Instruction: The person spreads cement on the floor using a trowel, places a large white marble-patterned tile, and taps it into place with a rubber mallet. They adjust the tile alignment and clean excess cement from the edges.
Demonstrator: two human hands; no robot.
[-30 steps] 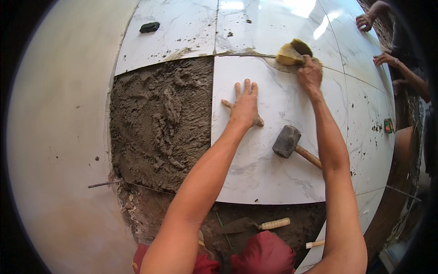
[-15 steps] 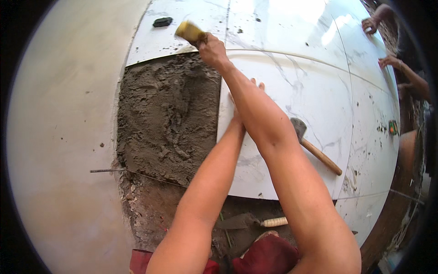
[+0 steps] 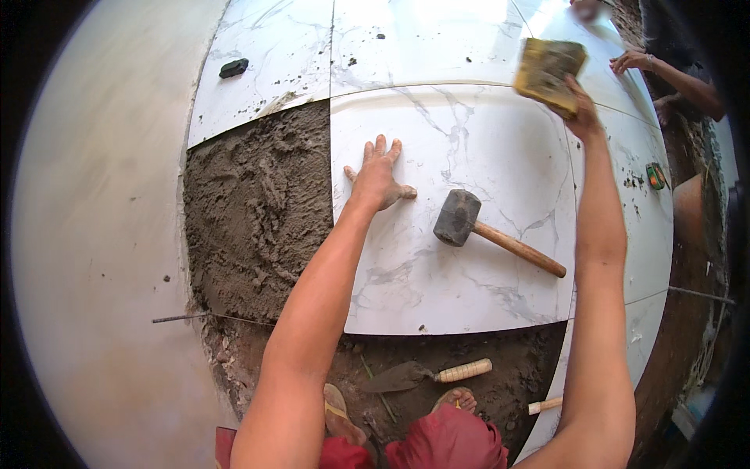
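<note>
My left hand (image 3: 378, 178) rests flat on a white marbled tile (image 3: 461, 289), fingers spread, with nothing in it. Out at the far right, my right hand (image 3: 582, 113) grips a yellow sponge (image 3: 549, 74), its face smeared grey with dirt, held over the tiles. A rubber mallet (image 3: 458, 217) with a black head and wooden handle lies on the same tile, between my two arms. Left of the tile spreads a bed of rough wet mortar (image 3: 258, 211).
Near my feet a trowel (image 3: 398, 377) lies on soil. A black lump (image 3: 233, 68) sits on the far left tile. Another person's hand (image 3: 631, 61) touches the tiles at right, near a green-orange tape measure (image 3: 655, 177). A thin rod (image 3: 180, 318) with string crosses the left edge.
My right hand has swept the sponge from the far left across to the far right, uncrossing my arms. The left hand stays on the tile, and the view has shifted slightly.
</note>
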